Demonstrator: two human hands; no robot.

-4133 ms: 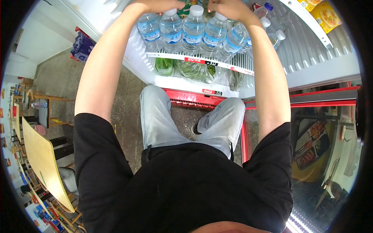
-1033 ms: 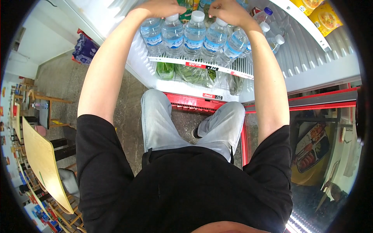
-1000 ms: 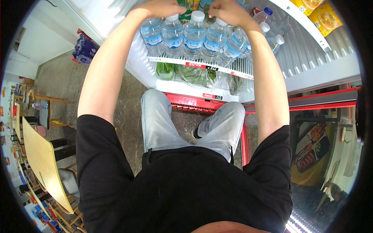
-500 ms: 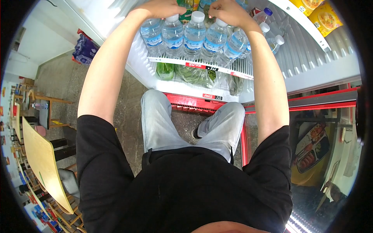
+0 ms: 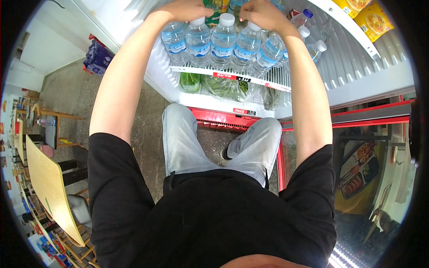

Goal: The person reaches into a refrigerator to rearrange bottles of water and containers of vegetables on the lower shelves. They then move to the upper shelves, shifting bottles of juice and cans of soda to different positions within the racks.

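Both my arms reach over the front row of water bottles in an open fridge. My left hand (image 5: pixel 191 9) is above the white-capped water bottle (image 5: pixel 198 42) at the left, beside a green-labelled bottle (image 5: pixel 214 13); its fingers are curled, and what they hold, if anything, is hidden. My right hand (image 5: pixel 261 14) is bent over the top of another water bottle (image 5: pixel 247 44), with its fingers curled too; its grasp cannot be made out. Between the hands stands an upright water bottle (image 5: pixel 223 42) with a white cap and blue label.
Bagged green vegetables (image 5: pixel 223 85) lie on the shelf below. Yellow food packets (image 5: pixel 373 22) sit at the upper right. The glass fridge door (image 5: pixel 375 165) hangs open at my right. A wooden table (image 5: pixel 47 183) and chairs stand at the left.
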